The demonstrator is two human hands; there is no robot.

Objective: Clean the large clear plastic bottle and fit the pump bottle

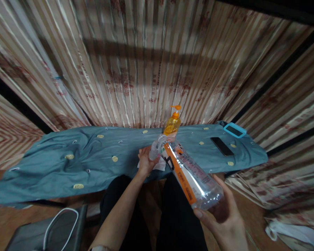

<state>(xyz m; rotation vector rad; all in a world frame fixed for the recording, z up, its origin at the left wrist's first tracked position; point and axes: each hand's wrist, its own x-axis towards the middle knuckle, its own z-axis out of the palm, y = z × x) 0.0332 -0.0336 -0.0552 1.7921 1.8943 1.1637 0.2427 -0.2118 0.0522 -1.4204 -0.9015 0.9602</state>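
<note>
two hands: i see both of mine on one clear plastic bottle (pixel 188 170), held tilted above my lap in front of the blue cloth (pixel 68 164).
right hand (pixel 225 216): cupped under the base, fingers wrapped round it.
left hand (pixel 146 161): closed around the neck end, over a white cloth (pixel 161 165).
weight: looks empty, so i judge it light.
feel: thin walls, likely to dent; the smooth label may be slippery.
grip: base and neck seem stiffest.
nearby: orange pump bottle (pixel 172 123), dark phone (pixel 222 146).
</note>
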